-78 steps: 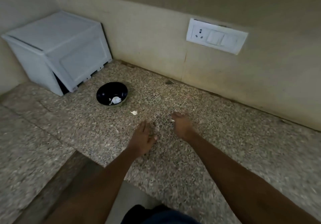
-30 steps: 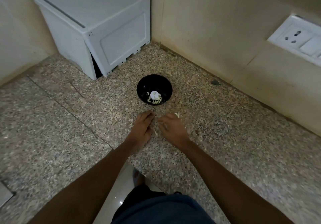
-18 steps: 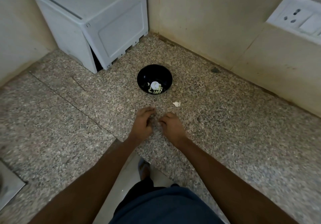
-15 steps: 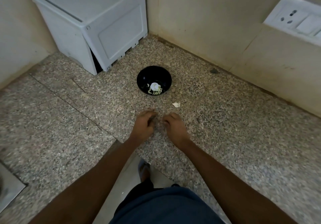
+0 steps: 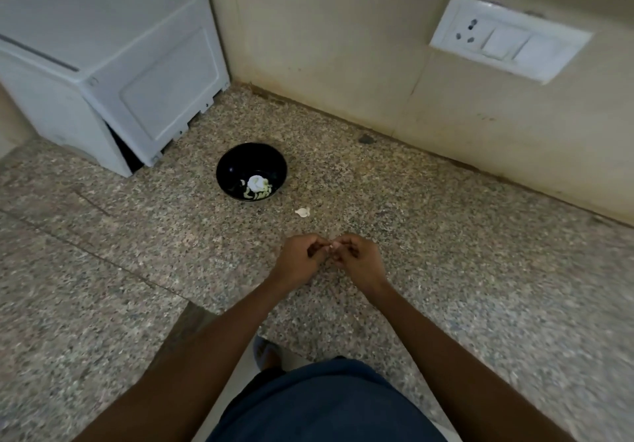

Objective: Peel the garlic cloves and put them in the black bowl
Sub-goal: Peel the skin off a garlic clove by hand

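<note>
Writing: none legible on any item; the socket plate (image 5: 507, 38) on the wall at 1 o'clock carries no readable marking.

Hands, two. My left hand (image 5: 297, 260) and my right hand (image 5: 356, 260) meet at centre above the counter (image 5: 480, 270), fingers curled inward, fingertips almost touching. Between them I pinch one clove (image 5: 332, 245), a small pale speck, mostly hidden; whether skin is on or off, I cannot tell.

Change from half a second ago: my hands have risen off the counter and closed together; the pale speck now shows between the fingertips. Against the oldest frame, my hands have travelled over beside the bowl; the bowl and the scrap have stayed put.

Bowl (image 5: 251, 171), one, black, at 11 o'clock from my hands, well apart from them, standing on the counter. Contents: one round white piece plus several pale curved pieces, too small to count.

Scrap (image 5: 303, 212), one, white, lying on the counter at 5 o'clock from the bowl, near it, between bowl and hands.

Bin (image 5: 103, 64), one, white plastic, flap front, in the corner at 10 o'clock.

Socket plate, one: one three-pin outlet, two switches.

Dark chip (image 5: 366, 139), one, at the wall foot, 1 o'clock.
</note>
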